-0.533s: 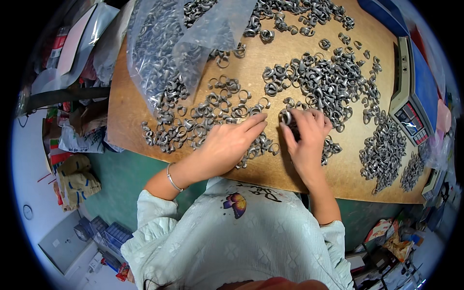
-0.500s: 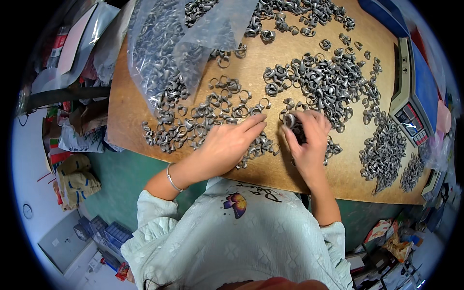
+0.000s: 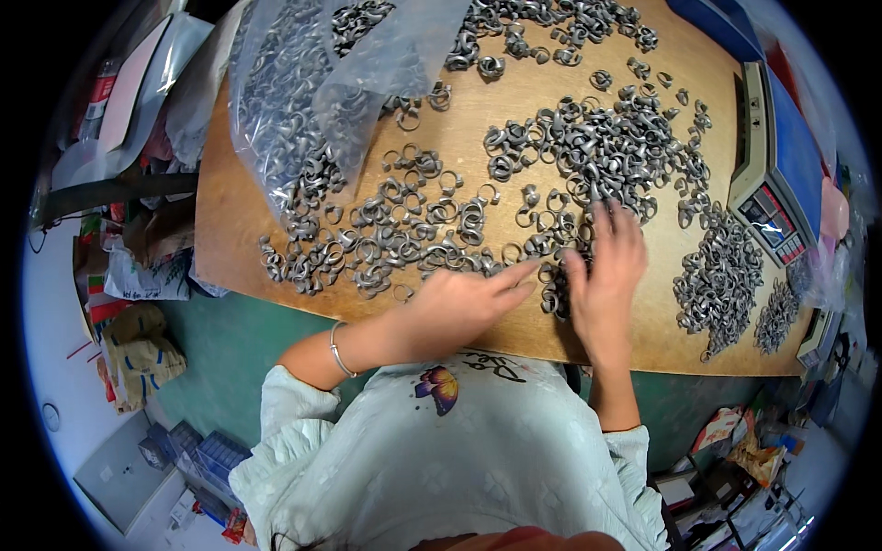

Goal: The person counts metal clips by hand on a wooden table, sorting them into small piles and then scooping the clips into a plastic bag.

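Note:
Grey metal rings lie loose over the wooden table in several heaps. My left hand (image 3: 464,310) is at the table's near side, palm down. Its index finger stretches right, close to a few rings (image 3: 512,253) between the two hands. My right hand (image 3: 606,280) reaches over the near end of the middle heap of rings (image 3: 606,142), thumb apart from its slightly blurred fingers. Some rings (image 3: 554,292) lie just left of its thumb. No ring shows in either hand. The near left ring heap (image 3: 377,243) spreads beyond my left wrist.
A clear plastic bag (image 3: 299,101) full of rings lies at the far left. Two more ring heaps, one larger (image 3: 718,280) and one small (image 3: 776,317), sit at the right. Beside them stands a blue-and-beige digital scale (image 3: 776,193). The wooden table (image 3: 253,262) ends near my body.
My right hand has moved right and spread its fingers; the ring earlier between its thumb and fingers no longer shows there. My left hand has shifted right and nearer to me.

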Motion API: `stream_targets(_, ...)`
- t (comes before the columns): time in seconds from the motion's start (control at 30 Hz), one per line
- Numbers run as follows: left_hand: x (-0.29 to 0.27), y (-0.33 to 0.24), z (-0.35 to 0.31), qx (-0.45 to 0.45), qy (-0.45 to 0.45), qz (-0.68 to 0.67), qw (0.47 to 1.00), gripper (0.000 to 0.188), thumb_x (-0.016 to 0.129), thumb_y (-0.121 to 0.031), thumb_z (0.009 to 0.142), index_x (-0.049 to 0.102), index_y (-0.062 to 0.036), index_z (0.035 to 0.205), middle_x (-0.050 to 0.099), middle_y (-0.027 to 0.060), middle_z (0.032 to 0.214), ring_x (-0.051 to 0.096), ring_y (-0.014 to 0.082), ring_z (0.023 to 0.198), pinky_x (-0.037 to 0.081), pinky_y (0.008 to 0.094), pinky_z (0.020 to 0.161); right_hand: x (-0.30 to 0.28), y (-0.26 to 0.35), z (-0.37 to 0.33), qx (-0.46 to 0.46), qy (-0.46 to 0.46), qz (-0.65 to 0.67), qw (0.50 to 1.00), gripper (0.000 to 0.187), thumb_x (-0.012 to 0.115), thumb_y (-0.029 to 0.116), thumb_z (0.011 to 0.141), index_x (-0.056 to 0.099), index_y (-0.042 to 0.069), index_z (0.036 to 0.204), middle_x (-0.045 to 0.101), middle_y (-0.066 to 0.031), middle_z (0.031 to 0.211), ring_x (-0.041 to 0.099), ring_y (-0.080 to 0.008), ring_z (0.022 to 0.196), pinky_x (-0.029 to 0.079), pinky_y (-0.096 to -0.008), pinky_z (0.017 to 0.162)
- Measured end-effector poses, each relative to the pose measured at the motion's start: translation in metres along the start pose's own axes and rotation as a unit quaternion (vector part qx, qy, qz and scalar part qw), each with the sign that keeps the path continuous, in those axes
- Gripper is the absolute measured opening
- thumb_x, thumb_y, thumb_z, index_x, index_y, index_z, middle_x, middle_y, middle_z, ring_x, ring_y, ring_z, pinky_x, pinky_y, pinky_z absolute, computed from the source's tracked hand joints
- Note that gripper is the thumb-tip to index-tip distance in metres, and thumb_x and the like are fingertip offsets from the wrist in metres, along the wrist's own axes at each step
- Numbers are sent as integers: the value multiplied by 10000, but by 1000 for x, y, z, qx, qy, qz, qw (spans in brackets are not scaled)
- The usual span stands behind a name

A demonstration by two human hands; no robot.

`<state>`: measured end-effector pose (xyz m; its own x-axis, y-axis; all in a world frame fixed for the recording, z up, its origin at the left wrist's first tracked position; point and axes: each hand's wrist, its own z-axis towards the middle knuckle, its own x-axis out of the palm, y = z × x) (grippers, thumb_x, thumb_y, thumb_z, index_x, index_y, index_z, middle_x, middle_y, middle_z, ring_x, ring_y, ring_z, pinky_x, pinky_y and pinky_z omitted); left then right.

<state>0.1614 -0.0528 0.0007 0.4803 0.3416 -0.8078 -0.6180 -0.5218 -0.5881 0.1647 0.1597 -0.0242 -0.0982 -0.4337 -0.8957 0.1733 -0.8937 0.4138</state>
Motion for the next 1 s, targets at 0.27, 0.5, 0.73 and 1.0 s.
stream_targets(0.27, -8, 9, -4, -48, -97, -10, 994, 424, 577, 28, 702, 587, -44, 1119, 589, 108, 1208, 672, 284, 750, 550, 348, 620, 11, 20, -12, -93, 124, -57, 986, 614, 656, 307, 811, 444, 112, 1353, 291, -124, 1481, 238, -463, 1340, 242, -666, 1007)
stream_targets(0.5, -14, 9, 20, -69, -214, 3, 974, 439, 543, 73, 734, 579, -61, 1151, 590, 90, 1200, 664, 299, 780, 547, 367, 609, 11, 23, -13, -156, 116, 16, 981, 455, 621, 229, 832, 517, 86, 1251, 381, -110, 1422, 313, -375, 1325, 265, -615, 1024)
stream_targets(0.73, -2, -2, 23, -30, 9, 79, 996, 450, 542, -11, 734, 542, -24, 1183, 465, 98, 1375, 662, 258, 656, 537, 344, 566, -19, -28, -43, -108, 62, 9, 992, 430, 672, 194, 785, 571, 59, 1180, 494, -82, 1314, 429, -290, 1248, 256, -544, 1045)
stream_targets(1.0, -6, -3, 15, -82, -40, 71, 993, 434, 541, 49, 699, 576, -18, 1126, 519, 74, 1327, 657, 265, 660, 525, 339, 545, -18, -51, -57, 46, -36, 52, 997, 565, 676, 260, 784, 503, 79, 1291, 421, -183, 1360, 334, -417, 1284, 260, -527, 1050)
